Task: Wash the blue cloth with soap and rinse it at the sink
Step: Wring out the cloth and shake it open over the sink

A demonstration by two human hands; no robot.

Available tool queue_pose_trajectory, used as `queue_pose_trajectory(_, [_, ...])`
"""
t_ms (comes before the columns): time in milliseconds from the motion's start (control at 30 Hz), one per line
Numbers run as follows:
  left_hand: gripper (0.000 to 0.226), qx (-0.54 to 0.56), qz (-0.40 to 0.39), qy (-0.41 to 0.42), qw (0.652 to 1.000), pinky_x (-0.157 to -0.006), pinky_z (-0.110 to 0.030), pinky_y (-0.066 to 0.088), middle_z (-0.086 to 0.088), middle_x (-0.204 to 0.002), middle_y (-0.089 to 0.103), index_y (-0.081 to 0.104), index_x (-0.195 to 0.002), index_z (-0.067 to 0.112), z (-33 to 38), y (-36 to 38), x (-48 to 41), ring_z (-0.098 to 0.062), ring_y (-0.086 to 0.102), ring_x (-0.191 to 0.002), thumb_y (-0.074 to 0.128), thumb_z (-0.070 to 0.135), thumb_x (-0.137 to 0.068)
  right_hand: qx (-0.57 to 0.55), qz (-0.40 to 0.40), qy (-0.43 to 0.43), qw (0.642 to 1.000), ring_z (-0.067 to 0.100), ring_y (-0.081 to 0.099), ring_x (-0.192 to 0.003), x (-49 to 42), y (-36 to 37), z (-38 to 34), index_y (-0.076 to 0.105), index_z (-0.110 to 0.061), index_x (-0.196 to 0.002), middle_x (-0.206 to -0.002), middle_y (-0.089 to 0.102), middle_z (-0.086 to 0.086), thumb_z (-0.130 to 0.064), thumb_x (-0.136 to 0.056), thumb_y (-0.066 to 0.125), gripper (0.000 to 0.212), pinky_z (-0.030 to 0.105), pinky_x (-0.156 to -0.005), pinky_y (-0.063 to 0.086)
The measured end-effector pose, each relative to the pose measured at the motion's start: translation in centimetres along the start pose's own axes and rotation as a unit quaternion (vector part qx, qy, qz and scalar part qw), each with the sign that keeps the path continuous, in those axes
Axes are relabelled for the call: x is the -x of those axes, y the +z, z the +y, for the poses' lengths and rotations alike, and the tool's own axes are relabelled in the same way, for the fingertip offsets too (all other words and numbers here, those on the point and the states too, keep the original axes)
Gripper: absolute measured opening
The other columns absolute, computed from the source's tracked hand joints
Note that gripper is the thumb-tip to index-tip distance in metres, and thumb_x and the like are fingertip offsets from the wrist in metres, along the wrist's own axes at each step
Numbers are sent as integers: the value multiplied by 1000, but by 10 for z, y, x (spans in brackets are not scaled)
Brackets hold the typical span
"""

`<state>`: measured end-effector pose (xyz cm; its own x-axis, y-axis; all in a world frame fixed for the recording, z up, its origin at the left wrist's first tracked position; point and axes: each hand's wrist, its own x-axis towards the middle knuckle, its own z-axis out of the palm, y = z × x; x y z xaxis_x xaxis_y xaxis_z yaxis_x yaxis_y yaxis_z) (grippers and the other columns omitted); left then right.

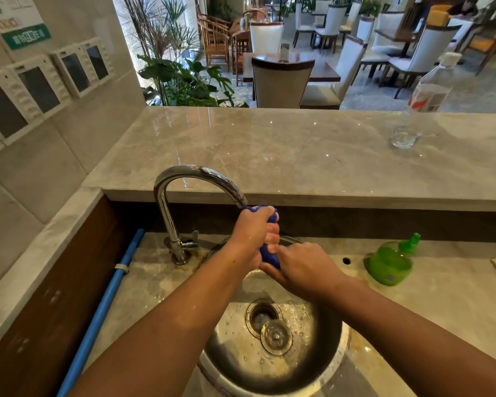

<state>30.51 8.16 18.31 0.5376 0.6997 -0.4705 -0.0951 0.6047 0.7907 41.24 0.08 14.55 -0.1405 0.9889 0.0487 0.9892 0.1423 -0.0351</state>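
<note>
Over the sink (pixel 338 336), both hands (pixel 255 233) (pixel 301 267) grip the blue cloth (pixel 268 255)

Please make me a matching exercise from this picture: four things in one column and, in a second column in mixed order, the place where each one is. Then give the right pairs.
Things
1. blue cloth
2. green soap bottle
3. drain plug
4. clear bottle

Places
A. on the raised ledge, far right
B. inside the sink, beside the open drain
C. gripped by the left hand and right hand, at the faucet spout
D. on the lower counter, right of the sink

Pairs: 1-C, 2-D, 3-B, 4-A
</note>
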Motion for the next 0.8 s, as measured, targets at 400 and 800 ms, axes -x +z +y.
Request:
queue_pose_trajectory(400, [19, 195, -46, 33, 979, -52, -28, 45, -4, -61, 49, 58, -95, 6, -24, -17, 31, -14, 47, -51, 52, 24, -99, -425, -86, 125, 892, 12, 66, -70, 36, -25, -22, 56, -33, -101, -84, 67, -3, -53, -91, 58, 22, 26, -64, 56])
queue_pose_trajectory(800, [71, 239, -91, 36, 966, -95, -51, 54, -20, -137, 59, 47, -139, 4, -57, -64, 58, -35, 59, -125, 74, 9, -73, -622, 84, 243, 740, 16, 68, -82, 48, 9, -72, 63, -25, -95, -89, 71, -4, -25, -84, 75, 16, 28, -73, 56])
